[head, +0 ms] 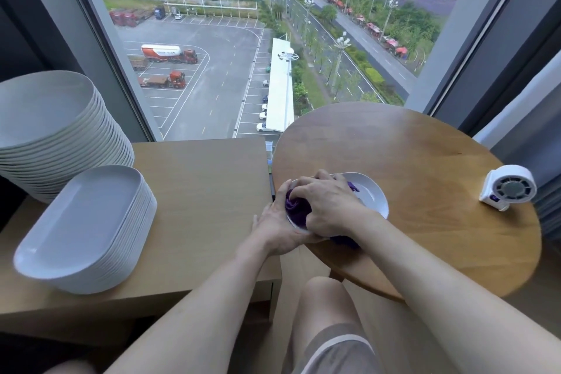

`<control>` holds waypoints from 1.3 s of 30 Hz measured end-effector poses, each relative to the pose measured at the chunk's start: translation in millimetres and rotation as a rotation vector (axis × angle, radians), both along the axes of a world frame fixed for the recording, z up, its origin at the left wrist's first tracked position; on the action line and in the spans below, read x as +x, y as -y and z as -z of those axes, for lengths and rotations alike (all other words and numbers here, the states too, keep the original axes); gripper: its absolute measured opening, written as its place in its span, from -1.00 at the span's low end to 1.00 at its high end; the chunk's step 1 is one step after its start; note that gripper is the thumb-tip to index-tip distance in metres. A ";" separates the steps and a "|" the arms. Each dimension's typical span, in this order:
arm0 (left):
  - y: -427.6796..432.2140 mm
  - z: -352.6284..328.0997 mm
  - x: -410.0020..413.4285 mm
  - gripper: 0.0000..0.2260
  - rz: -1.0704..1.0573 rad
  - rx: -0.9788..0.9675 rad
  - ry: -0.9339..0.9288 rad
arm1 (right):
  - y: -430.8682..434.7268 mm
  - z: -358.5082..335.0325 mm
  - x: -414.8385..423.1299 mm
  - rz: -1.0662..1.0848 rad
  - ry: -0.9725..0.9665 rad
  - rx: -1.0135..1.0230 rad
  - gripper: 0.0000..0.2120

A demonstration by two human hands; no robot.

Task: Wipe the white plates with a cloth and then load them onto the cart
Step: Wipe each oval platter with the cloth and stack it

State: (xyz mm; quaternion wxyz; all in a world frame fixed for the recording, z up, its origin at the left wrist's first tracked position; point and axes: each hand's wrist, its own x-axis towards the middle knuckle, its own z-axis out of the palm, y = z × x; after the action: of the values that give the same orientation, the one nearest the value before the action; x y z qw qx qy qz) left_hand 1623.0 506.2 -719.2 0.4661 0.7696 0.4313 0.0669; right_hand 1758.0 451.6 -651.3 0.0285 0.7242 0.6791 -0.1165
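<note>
At the far left, on a light wooden desk, we see a tall stack of round plates, and just in front of it a lower stack of oblong plates. Further right, where the desk meets a round table, our left hand grips the near left rim of a single white plate, which lies at the table's left edge. Our right hand is over that plate, fingers curled round a bunched purple cloth and pressing it into the plate's left part. A fold of the cloth shows below the right wrist. Near the table's right edge, well apart from the plate, stands a small white fan.
</note>
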 end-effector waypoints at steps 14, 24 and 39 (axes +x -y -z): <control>-2.0 0.8 -2.3 0.14 0.007 0.070 -0.076 | 50.3 4.0 61.5 0.110 0.041 -0.011 -0.47; 1.5 -3.9 -0.9 0.14 0.019 0.033 -0.072 | 7.9 2.9 61.6 0.336 0.232 0.021 -0.75; 6.2 -9.8 -1.3 0.13 -0.004 0.031 -0.011 | -8.1 12.3 13.7 -0.047 0.194 0.143 -0.62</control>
State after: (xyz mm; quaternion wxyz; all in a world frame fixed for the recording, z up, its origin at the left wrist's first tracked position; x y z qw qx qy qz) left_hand 1621.8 500.0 -709.5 0.4516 0.7762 0.4342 0.0702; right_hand 1771.7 459.7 -663.5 0.0450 0.7162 0.6964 0.0033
